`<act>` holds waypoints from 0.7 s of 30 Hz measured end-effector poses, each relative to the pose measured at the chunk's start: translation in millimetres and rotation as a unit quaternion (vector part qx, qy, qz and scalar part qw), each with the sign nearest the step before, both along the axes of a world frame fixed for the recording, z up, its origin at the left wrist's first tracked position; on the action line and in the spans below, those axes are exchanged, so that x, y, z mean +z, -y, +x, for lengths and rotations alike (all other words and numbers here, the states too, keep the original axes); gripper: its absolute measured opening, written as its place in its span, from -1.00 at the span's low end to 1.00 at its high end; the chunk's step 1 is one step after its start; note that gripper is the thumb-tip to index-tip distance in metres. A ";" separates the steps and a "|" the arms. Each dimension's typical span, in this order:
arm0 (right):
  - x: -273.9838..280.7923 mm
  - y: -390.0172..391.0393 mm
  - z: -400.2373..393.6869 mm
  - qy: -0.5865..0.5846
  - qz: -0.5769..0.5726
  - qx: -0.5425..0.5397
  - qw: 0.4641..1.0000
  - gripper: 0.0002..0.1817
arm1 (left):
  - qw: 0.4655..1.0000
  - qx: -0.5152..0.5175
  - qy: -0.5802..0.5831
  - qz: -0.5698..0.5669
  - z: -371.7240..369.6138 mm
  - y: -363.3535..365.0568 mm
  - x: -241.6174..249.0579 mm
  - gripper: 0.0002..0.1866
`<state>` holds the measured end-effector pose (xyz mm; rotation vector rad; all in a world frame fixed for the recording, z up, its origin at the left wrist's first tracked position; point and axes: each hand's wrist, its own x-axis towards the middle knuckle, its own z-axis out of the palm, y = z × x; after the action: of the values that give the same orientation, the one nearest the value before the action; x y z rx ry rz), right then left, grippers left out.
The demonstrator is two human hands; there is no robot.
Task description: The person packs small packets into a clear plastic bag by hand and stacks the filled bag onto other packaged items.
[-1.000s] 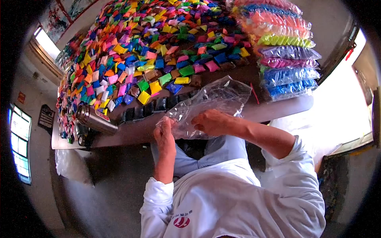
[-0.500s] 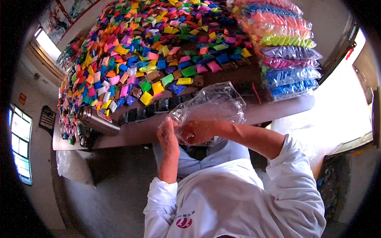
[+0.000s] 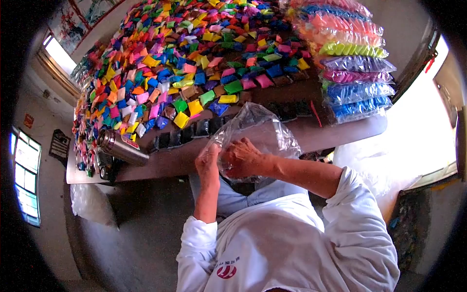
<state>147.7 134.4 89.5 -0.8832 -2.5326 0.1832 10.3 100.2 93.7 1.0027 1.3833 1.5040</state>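
Over there, one wide-angle camera is worn at head height, tipped forward and down, close above the white cloth shirt [image 3: 287, 233] and facing the pale, round-cornered table [image 3: 340, 130].

The right hand [image 3: 243, 158] is now closer to the left hand [image 3: 208, 163], where a clear gap separated them a second ago, and its arm is drawn in. The clear plastic bag [image 3: 262, 125] has changed shape: its peak, earlier off to the right, rises nearer above the hands, uncovering more black packets [image 3: 288, 112] at the right.
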 end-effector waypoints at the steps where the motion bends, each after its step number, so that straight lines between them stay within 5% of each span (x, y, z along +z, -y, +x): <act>1: -2.6 -0.7 -0.6 -0.009 0.044 0.005 0.999 -0.69 | 1.000 0.000 -0.001 0.001 -2.4 -0.7 -3.8 -0.60; 2: -4.7 -5.4 -1.0 -0.010 0.044 0.005 0.999 -0.69 | 1.000 -0.002 -0.011 0.014 -6.3 -1.6 -8.7 -0.59; 4: -1.3 -19.0 -1.6 0.079 -0.176 0.023 0.981 -0.69 | 0.999 -0.004 -0.022 0.027 -9.7 -1.1 -9.7 -0.58; 11: 8.6 -5.6 -6.3 -0.032 -0.219 -0.075 0.972 -0.64 | 0.999 0.019 -0.033 0.013 -6.8 -3.1 -3.2 -0.58; 13: 12.8 3.6 -11.2 -0.001 -0.138 -0.130 0.982 -0.56 | 0.998 0.032 -0.048 -0.003 -8.9 -1.8 -4.0 -0.59; 19: 1.2 -5.5 -15.9 0.012 -0.117 -0.092 0.989 -0.58 | 0.998 0.061 -0.028 -0.018 -12.2 -0.3 -0.8 -0.57; 21: -5.1 -11.3 -10.2 -0.090 -0.181 -0.005 0.979 -0.67 | 0.997 0.056 -0.050 0.000 -12.9 1.4 1.3 -0.56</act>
<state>137.5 145.7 84.4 -0.9636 -2.3612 0.7064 -2.6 98.7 95.0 1.0279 1.5332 1.5532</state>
